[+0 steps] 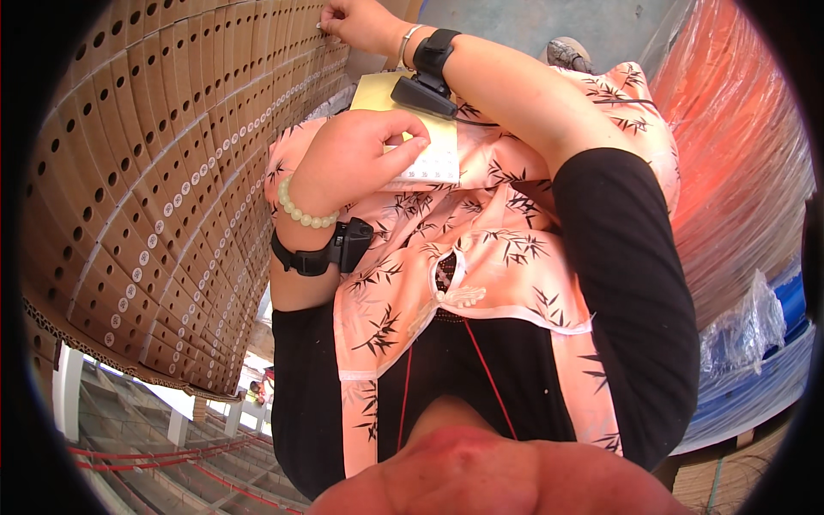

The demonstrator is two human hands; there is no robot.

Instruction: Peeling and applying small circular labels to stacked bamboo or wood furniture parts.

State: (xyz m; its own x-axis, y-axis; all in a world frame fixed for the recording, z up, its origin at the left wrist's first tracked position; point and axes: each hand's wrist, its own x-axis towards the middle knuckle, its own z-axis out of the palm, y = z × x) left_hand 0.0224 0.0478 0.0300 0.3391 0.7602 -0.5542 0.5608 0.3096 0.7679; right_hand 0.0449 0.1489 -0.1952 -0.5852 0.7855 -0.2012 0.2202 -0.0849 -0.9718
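My left hand (356, 154) is closed on a sheet of labels (438, 159), its thumb and forefinger at the edge. The sheet is pale yellow on its upper part and white with small printed marks lower down. My right hand (365, 24) reaches forward past the sheet to the far end of the stacked cardboard boxes (180, 146). Its fingertips are pinched together beside the cardboard, and whatever they hold is too small to make out. Rows of round white stickers (157, 227) run along the boxes, which also have dark round holes.
On the right stand an orange stack (730, 129) and a blue stack (755, 360), both wrapped in clear film. A shoe (568, 53) shows on the grey floor ahead. Black devices are strapped to my left wrist (330, 249) and right wrist (429, 81), with a cable at the right one.
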